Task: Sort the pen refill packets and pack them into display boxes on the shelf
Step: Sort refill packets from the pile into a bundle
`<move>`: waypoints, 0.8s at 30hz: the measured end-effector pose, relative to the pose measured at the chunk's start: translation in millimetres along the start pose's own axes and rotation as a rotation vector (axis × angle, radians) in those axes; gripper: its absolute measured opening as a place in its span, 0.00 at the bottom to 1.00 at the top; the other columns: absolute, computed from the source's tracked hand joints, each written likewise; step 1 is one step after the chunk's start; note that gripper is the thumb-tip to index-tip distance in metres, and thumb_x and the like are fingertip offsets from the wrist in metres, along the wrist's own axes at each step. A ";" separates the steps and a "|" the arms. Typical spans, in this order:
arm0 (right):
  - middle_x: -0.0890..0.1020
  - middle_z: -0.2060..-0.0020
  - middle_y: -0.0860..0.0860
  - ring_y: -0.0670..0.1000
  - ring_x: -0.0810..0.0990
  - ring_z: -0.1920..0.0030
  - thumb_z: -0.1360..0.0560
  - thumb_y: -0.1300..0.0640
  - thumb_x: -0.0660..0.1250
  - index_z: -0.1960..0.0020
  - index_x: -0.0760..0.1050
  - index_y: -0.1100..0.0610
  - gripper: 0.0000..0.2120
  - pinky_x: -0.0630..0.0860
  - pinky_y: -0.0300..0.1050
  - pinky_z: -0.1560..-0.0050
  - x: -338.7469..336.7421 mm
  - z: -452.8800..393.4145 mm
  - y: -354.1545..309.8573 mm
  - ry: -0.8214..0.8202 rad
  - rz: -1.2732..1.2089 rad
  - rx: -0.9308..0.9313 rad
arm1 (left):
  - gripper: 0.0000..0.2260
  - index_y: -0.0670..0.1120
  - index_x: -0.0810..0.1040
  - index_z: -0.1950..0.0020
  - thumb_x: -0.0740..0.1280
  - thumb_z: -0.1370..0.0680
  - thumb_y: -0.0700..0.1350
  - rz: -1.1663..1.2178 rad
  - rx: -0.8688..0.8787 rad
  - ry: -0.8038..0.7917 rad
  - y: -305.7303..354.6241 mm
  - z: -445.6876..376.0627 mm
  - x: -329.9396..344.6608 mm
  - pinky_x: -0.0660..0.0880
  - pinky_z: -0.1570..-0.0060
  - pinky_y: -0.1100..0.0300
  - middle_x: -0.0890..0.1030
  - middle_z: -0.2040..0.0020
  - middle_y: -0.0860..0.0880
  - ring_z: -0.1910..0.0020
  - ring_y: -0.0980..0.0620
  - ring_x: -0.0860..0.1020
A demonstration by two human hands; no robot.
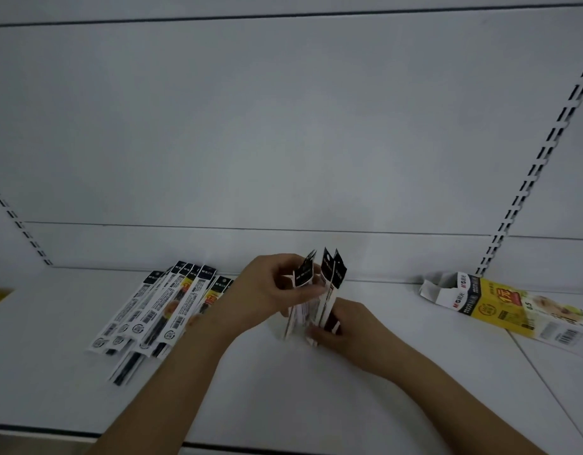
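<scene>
— Packets, long and flat, glossy film with black header tabs: a bunch (316,290) stands nearly upright at mid-shelf, too blurred to count.

— Who holds it?

— Both hands. The left hand (267,290) curls round the tops at ten o'clock of the bunch; the right hand (344,326) grips the bottoms at five o'clock.

— And the rest?

— One fanned pile of packets (158,310) lies at nine o'clock on the smooth white shelf (283,405). One yellow cardboard display box (500,307) lies on its side at three o'clock, flaps open.
</scene>
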State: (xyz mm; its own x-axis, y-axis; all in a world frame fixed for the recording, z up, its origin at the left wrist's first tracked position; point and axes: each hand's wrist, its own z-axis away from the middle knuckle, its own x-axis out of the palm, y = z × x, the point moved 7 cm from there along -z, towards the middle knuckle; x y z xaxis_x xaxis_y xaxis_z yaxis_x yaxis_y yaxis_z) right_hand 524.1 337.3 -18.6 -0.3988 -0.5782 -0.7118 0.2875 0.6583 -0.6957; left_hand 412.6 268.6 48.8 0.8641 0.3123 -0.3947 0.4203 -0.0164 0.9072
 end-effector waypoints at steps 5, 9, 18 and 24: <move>0.79 0.68 0.47 0.42 0.77 0.68 0.21 0.52 0.64 0.61 0.74 0.53 0.11 0.71 0.33 0.65 -2.0 -2.0 13.9 0.049 0.036 0.071 | 0.02 0.55 0.83 0.52 0.72 0.24 0.48 -0.041 -0.042 0.133 -8.4 -2.9 -6.8 0.75 0.71 0.64 0.83 0.65 0.57 0.70 0.57 0.76; 0.84 0.59 0.46 0.43 0.81 0.61 0.23 0.54 0.64 0.51 0.77 0.49 0.05 0.79 0.41 0.56 -15.0 -1.8 15.9 0.171 0.021 0.106 | 0.04 0.54 0.82 0.50 0.70 0.23 0.46 -0.122 -0.031 0.211 -11.8 -4.7 -14.5 0.72 0.73 0.68 0.85 0.58 0.56 0.66 0.59 0.79; 0.76 0.62 0.39 0.33 0.75 0.62 0.25 0.42 0.67 0.49 0.69 0.41 0.09 0.68 0.28 0.61 4.7 -3.9 -9.2 -0.015 -0.031 -0.024 | 0.10 0.47 0.80 0.54 0.75 0.28 0.51 -0.060 -0.086 0.135 -5.7 -3.4 -9.7 0.74 0.72 0.64 0.81 0.64 0.56 0.76 0.54 0.76; 0.80 0.56 0.48 0.42 0.78 0.59 0.27 0.44 0.70 0.50 0.73 0.46 0.10 0.74 0.35 0.59 5.7 -13.2 -5.1 0.038 -0.047 -0.039 | 0.08 0.59 0.82 0.55 0.75 0.32 0.50 0.115 -0.096 0.074 -13.7 6.8 -8.0 0.76 0.69 0.62 0.84 0.61 0.54 0.72 0.50 0.76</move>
State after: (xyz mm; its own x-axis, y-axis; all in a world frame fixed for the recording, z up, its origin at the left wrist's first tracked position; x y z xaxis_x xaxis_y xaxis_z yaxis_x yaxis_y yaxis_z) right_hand 508.9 337.0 -17.9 -0.4440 -0.5911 -0.6734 0.2332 0.6495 -0.7238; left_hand 401.8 259.8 38.6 0.8809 0.3825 -0.2788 0.2881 0.0340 0.9570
